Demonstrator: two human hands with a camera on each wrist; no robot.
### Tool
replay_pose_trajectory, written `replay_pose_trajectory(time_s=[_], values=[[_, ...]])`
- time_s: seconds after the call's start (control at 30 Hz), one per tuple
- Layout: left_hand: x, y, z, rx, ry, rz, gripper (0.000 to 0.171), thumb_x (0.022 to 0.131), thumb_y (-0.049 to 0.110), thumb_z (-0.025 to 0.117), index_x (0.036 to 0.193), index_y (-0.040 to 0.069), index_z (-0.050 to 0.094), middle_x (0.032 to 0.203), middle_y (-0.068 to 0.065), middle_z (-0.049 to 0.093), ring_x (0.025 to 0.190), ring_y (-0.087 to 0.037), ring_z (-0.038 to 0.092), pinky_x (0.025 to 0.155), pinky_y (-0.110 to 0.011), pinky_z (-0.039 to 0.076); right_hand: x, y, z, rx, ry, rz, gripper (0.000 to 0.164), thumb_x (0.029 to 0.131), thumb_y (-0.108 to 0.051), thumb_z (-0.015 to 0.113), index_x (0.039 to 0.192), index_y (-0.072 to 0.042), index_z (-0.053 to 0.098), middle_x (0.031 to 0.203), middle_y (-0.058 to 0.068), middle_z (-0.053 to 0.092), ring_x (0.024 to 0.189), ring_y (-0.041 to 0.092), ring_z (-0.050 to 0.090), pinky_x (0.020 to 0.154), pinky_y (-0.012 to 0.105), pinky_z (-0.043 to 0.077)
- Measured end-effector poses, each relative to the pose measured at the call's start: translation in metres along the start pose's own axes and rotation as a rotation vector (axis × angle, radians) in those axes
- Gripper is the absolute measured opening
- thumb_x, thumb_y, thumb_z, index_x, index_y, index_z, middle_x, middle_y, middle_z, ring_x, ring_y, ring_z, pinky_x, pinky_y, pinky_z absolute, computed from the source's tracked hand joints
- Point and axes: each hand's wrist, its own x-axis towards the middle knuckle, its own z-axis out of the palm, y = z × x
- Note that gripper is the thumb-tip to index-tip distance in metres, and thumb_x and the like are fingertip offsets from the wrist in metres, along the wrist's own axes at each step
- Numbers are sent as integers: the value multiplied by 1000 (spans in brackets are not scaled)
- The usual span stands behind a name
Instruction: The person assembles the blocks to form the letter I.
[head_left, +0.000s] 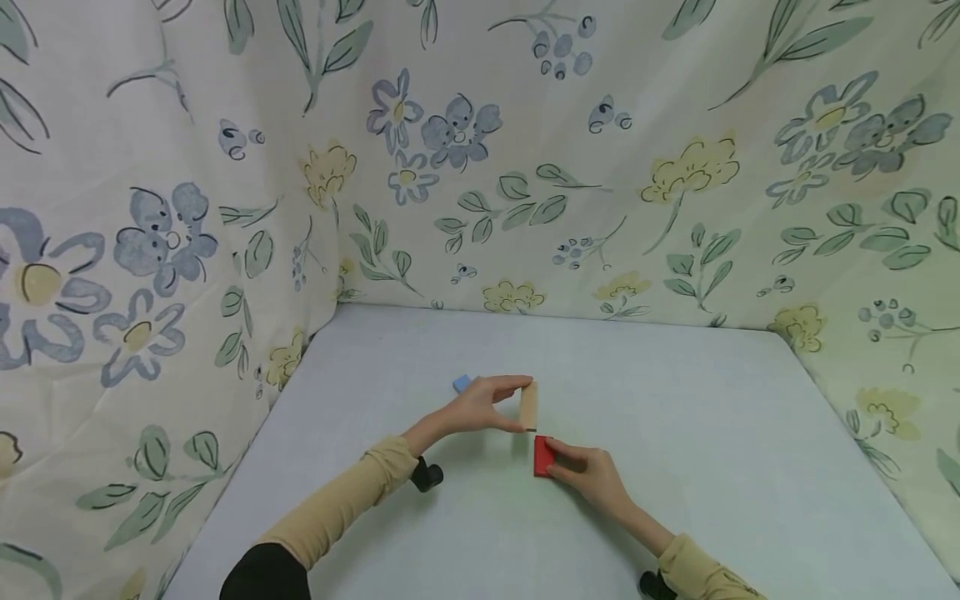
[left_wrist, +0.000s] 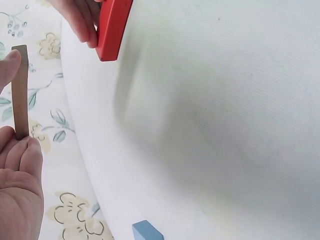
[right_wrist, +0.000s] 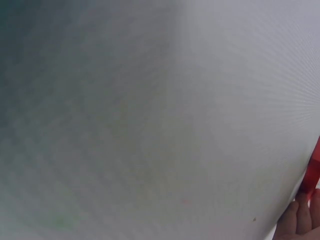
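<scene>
My left hand (head_left: pixel 480 404) pinches a natural wood block (head_left: pixel 528 406) by its two ends, thumb at one and fingertips at the other. Seen from the left wrist, the wood block (left_wrist: pixel 20 92) is long and thin, held up off the white table. Just nearer to me, my right hand (head_left: pixel 596 475) grips a red block (head_left: pixel 543 457) by its right side between thumb and fingers. In the left wrist view the red block (left_wrist: pixel 114 31) shows its lower end. At the right wrist view's edge, only part of the red block (right_wrist: pixel 312 172) and some fingers are visible.
A small blue block (head_left: pixel 461 383) lies on the white table (head_left: pixel 675 417) behind my left wrist, partly hidden by the hand in the head view. Flower-patterned cloth (head_left: pixel 525 167) hangs along the table's back and sides.
</scene>
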Motion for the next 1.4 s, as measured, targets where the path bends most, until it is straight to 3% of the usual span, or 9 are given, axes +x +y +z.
replay_pose_trajectory(time_s=[0.13,0.23,0.37,0.67,0.93,1.17,1.4], values=[[3,1,2,14,-1,-15,76,76,15,80,141,6,44,146,-7,46,135,-17,43,108,-28,40,-2,-17,-6,28,-12,3,42,79,-12,76,120,-5,66,118,11,67,114,29,61,93,23,50],[7,-9,5,21,0,-17,78,75,21,81,142,11,43,146,-2,45,135,-12,43,108,-25,40,-2,-19,-6,38,0,9,42,78,-6,75,119,-3,66,117,13,67,113,31,61,93,25,50],[10,-10,8,16,4,-14,78,76,21,80,143,10,42,147,-3,44,135,-14,42,107,-24,40,0,-2,-1,29,3,14,43,78,-14,76,120,-9,66,118,8,67,114,27,61,94,25,50],[17,-8,12,-11,7,11,78,76,19,80,142,4,42,147,-6,44,136,-15,42,108,-25,39,0,3,-2,41,-4,16,45,78,-23,77,122,-18,66,120,0,66,115,19,60,94,21,48],[23,-4,13,10,18,14,77,76,16,80,142,5,42,148,-7,44,136,-13,41,108,-22,38,0,6,0,27,7,-28,44,79,-22,77,121,-14,67,119,3,67,113,21,62,93,21,50],[30,-2,15,20,29,4,77,76,15,80,142,7,42,147,-5,44,136,-14,42,107,-21,38,1,5,0,52,-2,0,44,78,-22,77,121,-15,67,120,-1,66,115,15,60,94,18,47],[35,2,16,20,22,3,78,76,14,80,143,5,41,149,-6,42,137,-15,41,107,-20,38,0,4,0,67,4,-36,43,79,-20,76,119,-10,67,118,7,68,114,24,61,92,22,50]])
